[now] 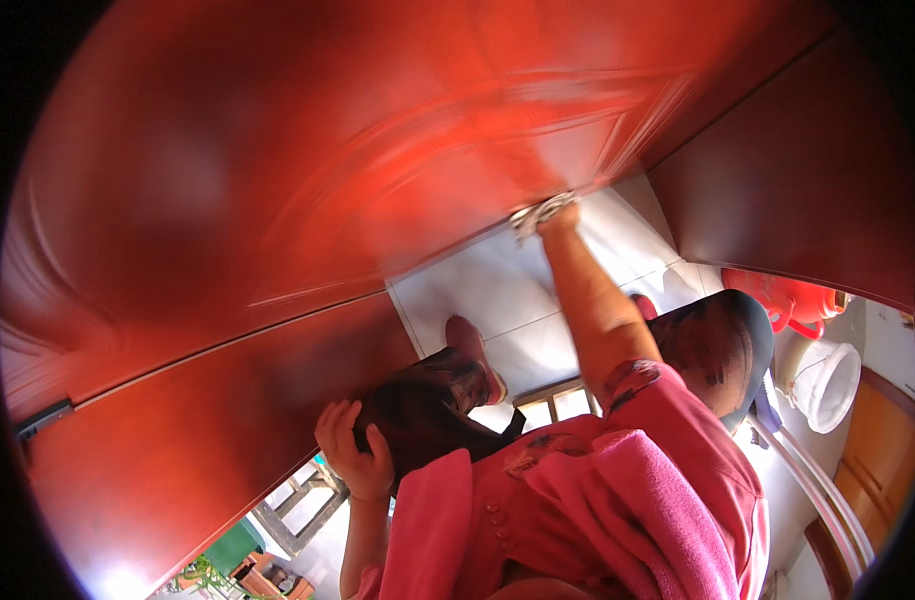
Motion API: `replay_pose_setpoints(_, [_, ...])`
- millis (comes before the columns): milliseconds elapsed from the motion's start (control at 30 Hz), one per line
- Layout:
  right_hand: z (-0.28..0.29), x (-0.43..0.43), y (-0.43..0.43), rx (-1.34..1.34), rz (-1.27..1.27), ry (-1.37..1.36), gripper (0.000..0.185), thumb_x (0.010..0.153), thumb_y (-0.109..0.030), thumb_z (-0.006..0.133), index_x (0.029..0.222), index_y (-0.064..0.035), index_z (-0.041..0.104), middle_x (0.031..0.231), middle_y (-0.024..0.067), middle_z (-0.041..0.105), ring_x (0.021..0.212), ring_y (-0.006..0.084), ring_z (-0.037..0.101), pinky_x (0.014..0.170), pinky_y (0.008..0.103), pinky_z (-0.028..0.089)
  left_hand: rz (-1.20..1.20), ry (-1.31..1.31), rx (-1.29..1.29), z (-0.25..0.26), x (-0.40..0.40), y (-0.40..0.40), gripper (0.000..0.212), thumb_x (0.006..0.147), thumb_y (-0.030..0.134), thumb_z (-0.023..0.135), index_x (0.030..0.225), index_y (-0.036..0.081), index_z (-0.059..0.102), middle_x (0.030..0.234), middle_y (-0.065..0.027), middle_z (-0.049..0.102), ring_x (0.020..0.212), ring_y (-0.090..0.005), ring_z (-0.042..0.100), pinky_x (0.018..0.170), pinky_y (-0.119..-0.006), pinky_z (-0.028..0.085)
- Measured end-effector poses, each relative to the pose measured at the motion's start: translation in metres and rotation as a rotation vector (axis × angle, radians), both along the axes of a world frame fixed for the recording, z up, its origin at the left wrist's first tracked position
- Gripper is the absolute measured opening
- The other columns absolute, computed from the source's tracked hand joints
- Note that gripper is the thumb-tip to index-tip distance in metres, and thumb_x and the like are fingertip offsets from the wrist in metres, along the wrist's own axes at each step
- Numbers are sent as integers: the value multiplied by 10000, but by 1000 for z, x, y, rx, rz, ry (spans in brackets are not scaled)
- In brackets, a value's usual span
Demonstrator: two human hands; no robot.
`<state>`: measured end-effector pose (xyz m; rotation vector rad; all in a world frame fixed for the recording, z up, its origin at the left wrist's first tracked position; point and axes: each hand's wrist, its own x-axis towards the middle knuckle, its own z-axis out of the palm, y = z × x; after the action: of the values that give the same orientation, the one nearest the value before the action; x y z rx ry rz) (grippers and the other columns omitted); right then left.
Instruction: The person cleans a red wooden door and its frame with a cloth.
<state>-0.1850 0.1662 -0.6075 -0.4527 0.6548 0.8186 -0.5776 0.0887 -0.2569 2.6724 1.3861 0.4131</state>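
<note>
My right hand [559,215] reaches down and forward, closed on a crumpled light cloth [534,215]. The cloth lies against the lower edge of a glossy red wooden door panel [427,180] with carved moulding. My left hand [355,454] rests at my left knee, with its thumb apart from its fingers and nothing in it. Beside that hand is a lower red wooden panel [225,397]. A pink towel [652,502] hangs over my shoulders and down my front.
Pale floor tiles [525,334] lie below the door's edge. A dark red panel [787,165] stands at right. Nearby are a red plastic vessel [787,296], a white bucket [821,386] and pale tubes [814,484]. Potted plants [202,574] and a wooden frame [300,517] stand at lower left.
</note>
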Motion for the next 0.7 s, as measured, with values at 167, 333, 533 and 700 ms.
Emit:
replay_pose_setpoints(167, [-18, 167, -62, -219, -124, -185, 668, 984, -575, 320, 1462, -145, 502, 1526, 49, 492, 1396, 244, 457, 1155, 453, 354, -36, -37, -33, 1, 7, 10, 317, 868, 104, 626, 1165, -4, 657, 1218, -193, 616, 1163, -408, 546, 1006, -509, 436])
replay_pose_setpoints(333, [-22, 147, -56, -169, -86, -241, 701, 979, -605, 315, 1485, -148, 477, 1540, 30, 473, 1405, 249, 447, 1183, 458, 322, -37, -23, -26, 2, 7, 6, 321, 860, 88, 632, 1167, -2, 656, 1222, -199, 611, 1160, -408, 546, 1005, -509, 439])
replay_pose_setpoints(533, [-27, 96, -28, -250, 4, 32, 693, 979, -624, 342, 1434, -129, 509, 1454, 44, 534, 1324, 293, 499, 1142, 477, 376, -36, -21, -34, 1, 9, 6, 328, 855, 91, 635, 1170, 1, 656, 1222, -201, 609, 1161, -410, 546, 1005, -505, 441])
replay_pose_setpoints(700, [61, 153, -51, -268, -260, -213, 687, 979, -640, 385, 1356, -87, 540, 1316, 123, 581, 1192, 280, 558, 1026, 476, 462, -37, -105, -16, 2, 32, 7, 341, 850, 95, 642, 1181, 12, 656, 1239, -196, 597, 1160, -398, 545, 1002, -496, 443])
